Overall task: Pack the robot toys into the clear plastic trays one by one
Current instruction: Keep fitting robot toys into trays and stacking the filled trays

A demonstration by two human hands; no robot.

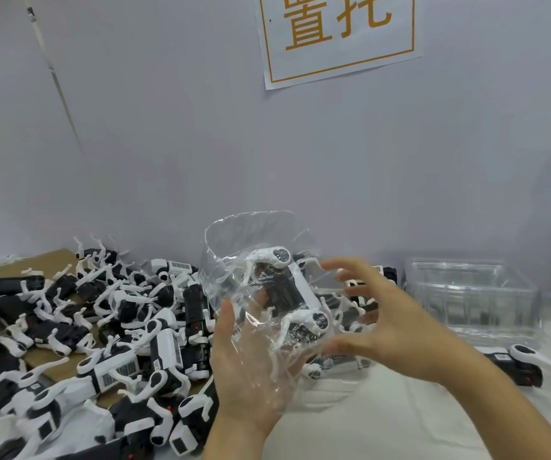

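I watched this moment from my station, and the left hand (247,370) held a clear tray (254,260) from below, with its palm up and the thumb curled on the near edge of the plastic. One robot toy (289,290) was already lying inside the tray, with its black body across the middle and its white legs bent toward the edges. The right hand (377,313) was just beside the tray on its right side, the fingers spread apart and only a little curved, and it held nothing; I could not tell if the fingertips touched the plastic. The tray looked thin and soft to me, so I judged that it would bend easily and slip if squeezed, and that it was better to support it under the bottom than to pinch its wall. The toy seemed light but its thin legs looked fragile. A big pile of toys (101,327) lay on the table (383,423) at the left, and a stack of empty trays (470,293) stood at the right by the wall.
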